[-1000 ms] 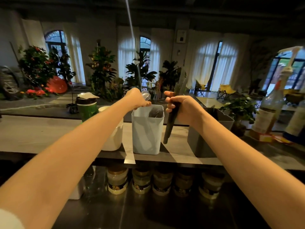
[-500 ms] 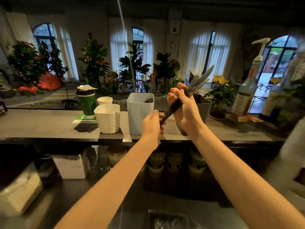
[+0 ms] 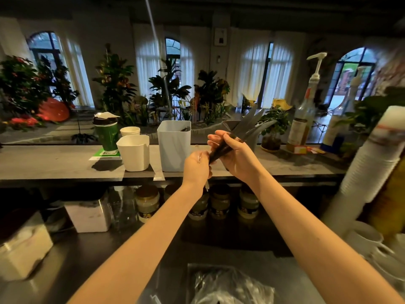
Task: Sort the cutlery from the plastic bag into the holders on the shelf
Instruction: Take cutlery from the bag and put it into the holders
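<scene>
The shelf carries a pale holder and a grey holder, which is partly hidden behind the hands. The plastic bag lies on the lower surface. The right hand grasps a bundle of dark cutlery with curled fingers, its tips fanned toward the grey holder. The left hand is at the handle ends; I cannot tell whether its fingers pinch them. It is better to align the handles first, then lower all together.

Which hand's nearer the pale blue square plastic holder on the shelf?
Left. Left hand sits just right of the pale blue holder; right hand is farther right, gripping dark cutlery.
</scene>
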Demonstrator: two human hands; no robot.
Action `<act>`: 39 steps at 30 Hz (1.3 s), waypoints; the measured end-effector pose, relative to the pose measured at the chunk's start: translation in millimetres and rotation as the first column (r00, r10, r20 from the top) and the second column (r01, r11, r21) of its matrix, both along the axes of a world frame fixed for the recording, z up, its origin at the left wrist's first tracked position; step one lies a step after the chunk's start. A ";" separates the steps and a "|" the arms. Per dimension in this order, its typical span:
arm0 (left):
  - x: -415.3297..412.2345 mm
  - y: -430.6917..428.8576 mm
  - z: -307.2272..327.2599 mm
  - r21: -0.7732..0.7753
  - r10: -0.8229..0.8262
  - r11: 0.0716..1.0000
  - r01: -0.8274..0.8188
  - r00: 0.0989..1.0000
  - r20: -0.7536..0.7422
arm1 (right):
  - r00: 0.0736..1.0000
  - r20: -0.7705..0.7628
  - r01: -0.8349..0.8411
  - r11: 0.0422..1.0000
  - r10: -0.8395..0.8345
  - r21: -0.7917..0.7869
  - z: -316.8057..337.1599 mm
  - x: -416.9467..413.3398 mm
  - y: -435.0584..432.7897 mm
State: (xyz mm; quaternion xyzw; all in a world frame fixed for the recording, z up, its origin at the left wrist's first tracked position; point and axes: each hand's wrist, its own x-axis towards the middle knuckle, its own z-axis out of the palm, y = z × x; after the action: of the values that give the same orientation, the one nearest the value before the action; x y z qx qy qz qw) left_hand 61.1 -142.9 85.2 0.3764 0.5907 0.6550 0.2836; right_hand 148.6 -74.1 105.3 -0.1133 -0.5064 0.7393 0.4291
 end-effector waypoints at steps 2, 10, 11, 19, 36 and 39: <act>-0.7 4.4 -1.7 -0.007 0.003 1.000 -0.004 0.999 -0.043 | 0.996 -0.089 -0.003 0.994 -0.007 -0.108 3.4 5.5 1.9; -7.0 28.2 5.5 -0.111 -0.041 0.993 0.045 0.998 0.040 | 0.958 0.286 -0.093 0.969 0.024 0.230 9.9 59.8 18.9; -5.0 32.5 7.8 -0.137 -0.072 0.987 0.084 0.993 0.093 | 0.963 0.270 -0.079 0.970 0.014 0.230 13.0 64.9 22.4; 18.4 67.2 27.4 -0.102 -0.263 0.943 0.316 0.898 0.352 | 0.952 0.213 0.148 0.941 -0.219 0.304 41.4 60.4 59.6; -19.0 186.1 87.0 0.003 -0.100 0.995 0.104 0.964 -0.248 | 0.381 0.642 0.279 0.745 -0.665 0.606 75.3 -0.8 179.6; -27.1 186.6 78.3 -0.020 -0.113 0.994 0.111 0.979 -0.167 | 0.366 0.702 0.251 0.791 -0.611 0.557 61.1 0.1 194.5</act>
State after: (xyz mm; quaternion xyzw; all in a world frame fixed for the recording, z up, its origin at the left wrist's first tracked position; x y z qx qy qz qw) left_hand 34.0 43.7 163.5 0.4615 0.5937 0.6008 0.2712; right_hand 148.7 120.4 166.4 -0.5154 -0.7247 0.3333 0.3131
